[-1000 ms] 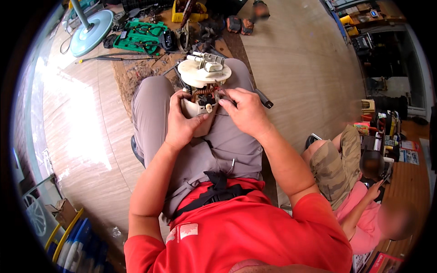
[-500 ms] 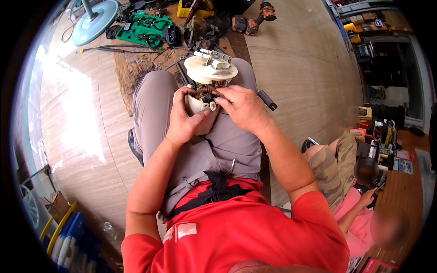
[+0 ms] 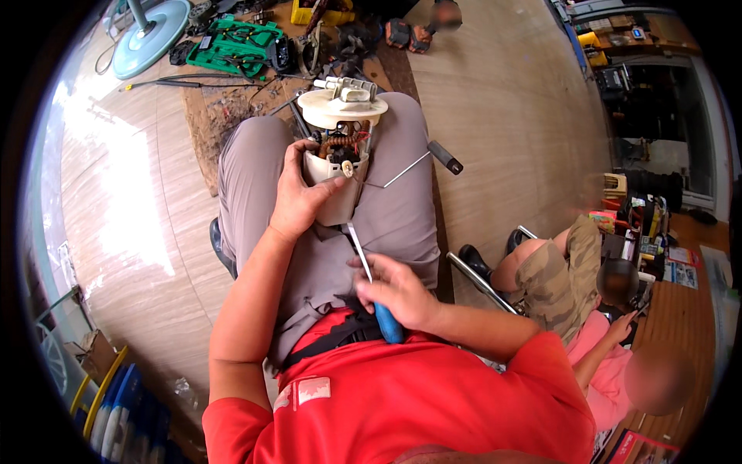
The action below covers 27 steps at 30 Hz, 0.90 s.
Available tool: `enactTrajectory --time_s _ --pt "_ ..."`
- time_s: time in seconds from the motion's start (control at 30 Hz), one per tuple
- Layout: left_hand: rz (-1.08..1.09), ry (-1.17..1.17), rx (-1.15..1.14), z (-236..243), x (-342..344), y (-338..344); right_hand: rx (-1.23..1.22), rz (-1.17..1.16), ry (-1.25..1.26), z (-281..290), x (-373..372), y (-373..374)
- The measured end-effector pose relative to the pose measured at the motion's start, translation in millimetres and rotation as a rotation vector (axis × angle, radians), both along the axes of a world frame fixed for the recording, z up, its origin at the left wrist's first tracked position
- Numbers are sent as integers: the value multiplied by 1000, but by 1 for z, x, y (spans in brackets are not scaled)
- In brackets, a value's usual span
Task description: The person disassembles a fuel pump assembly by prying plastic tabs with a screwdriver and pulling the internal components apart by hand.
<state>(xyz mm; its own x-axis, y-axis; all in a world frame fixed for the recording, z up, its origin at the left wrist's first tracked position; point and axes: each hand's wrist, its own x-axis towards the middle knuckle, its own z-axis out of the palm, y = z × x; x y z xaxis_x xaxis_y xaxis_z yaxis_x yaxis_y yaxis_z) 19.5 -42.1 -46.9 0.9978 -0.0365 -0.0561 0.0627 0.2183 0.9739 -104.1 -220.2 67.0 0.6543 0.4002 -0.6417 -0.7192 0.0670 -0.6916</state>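
Seen from the head camera, a seated person in a red shirt and grey trousers works on a white plastic pump assembly [image 3: 338, 147] resting upright on the lap, between the thighs. Its cup-shaped lower housing [image 3: 332, 189] holds a coil of brown hose and dark fittings, visible through the gap below the round white top flange [image 3: 342, 108]. On the floor beyond the knees, an open green tool case [image 3: 239, 42] lies with tools set in its moulded slots, next to the round pale-blue base of a fan [image 3: 151, 39] and a worn brown mat [image 3: 220, 124]. The left hand [image 3: 297, 197] is wrapped around the side of the lower housing, fingers closed on it and the thumb pressed across its front. The right hand [image 3: 398, 294] sits lower, close to the belly and clear of the pump, closed around the blue handle of a screwdriver [image 3: 371, 290], whose metal shaft points up toward the housing's base. A second, seated person [image 3: 587, 309] is at the right of the frame.
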Motion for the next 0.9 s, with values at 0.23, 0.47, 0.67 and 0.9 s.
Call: enactTrajectory --time_s 0.23,0.47,0.67,0.9 --pt "-44 61 -88 -2 2 3 -113 54 -201 16 33 -13" --pt "19 -101 76 -15 5 -2 -135 51 -202 0 74 -34" --pt "-26 -17 49 3 3 -1 -76 26 -140 2 80 -35" --pt "42 -48 205 8 3 -11 -97 65 -130 3 92 -34"
